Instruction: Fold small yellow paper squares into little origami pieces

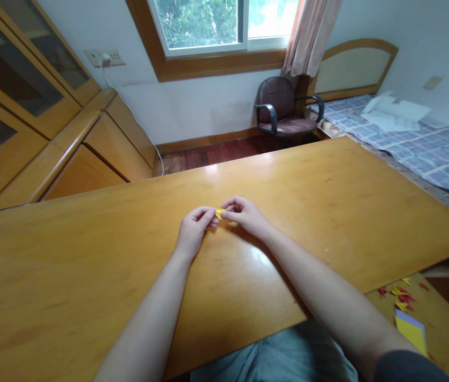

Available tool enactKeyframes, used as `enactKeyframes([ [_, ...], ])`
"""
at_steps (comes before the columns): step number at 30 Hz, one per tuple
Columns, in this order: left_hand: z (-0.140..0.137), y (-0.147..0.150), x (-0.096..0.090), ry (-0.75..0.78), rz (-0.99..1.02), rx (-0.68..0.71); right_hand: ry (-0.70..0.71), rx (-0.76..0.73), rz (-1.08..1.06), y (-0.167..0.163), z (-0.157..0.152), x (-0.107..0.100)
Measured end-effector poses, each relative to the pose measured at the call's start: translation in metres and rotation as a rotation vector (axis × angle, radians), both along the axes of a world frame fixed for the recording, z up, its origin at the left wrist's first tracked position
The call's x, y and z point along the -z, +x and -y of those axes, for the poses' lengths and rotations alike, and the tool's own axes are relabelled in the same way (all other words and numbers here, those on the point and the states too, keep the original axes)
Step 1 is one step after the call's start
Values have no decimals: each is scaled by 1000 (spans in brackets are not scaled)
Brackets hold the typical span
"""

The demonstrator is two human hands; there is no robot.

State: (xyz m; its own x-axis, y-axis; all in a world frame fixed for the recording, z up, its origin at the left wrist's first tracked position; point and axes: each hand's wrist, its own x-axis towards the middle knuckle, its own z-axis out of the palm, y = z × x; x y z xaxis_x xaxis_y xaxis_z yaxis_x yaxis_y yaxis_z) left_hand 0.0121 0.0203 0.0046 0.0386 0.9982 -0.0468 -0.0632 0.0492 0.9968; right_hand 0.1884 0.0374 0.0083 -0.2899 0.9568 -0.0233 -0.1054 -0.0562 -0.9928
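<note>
A small folded piece of yellow paper (219, 213) is held between my two hands, just above the wooden table (89, 254). My left hand (197, 228) pinches its left side between thumb and fingers. From the other side, my right hand (244, 216) grips the right end with thumb and forefinger. Fingertips cover much of the paper, so its full folded shape is hidden.
On a lower surface at the right lie several small red and yellow folded paper pieces (404, 298) and a stack of yellow paper (410, 331). Beyond the table stand an armchair (278, 103), a bed (439, 143) and a wooden cabinet (61, 138).
</note>
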Motion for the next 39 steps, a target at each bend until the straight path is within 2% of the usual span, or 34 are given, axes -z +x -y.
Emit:
enactKeyframes([
  [8, 0, -1, 2, 4, -42, -30, 44, -27, 11, 1, 2, -1],
  [14, -1, -2, 4, 32, -51, -72, 40, 26, -30, 1, 1, -2],
  [22, 3, 1, -1, 48, -122, -67, 41, -10, -5, 0, 1, 0],
  [32, 3, 1, -3, 27, -118, -44, 15, -21, -47, 1, -2, 2],
  [39, 4, 3, -6, 28, -139, -84, 53, 12, -8, 2, -1, -1],
])
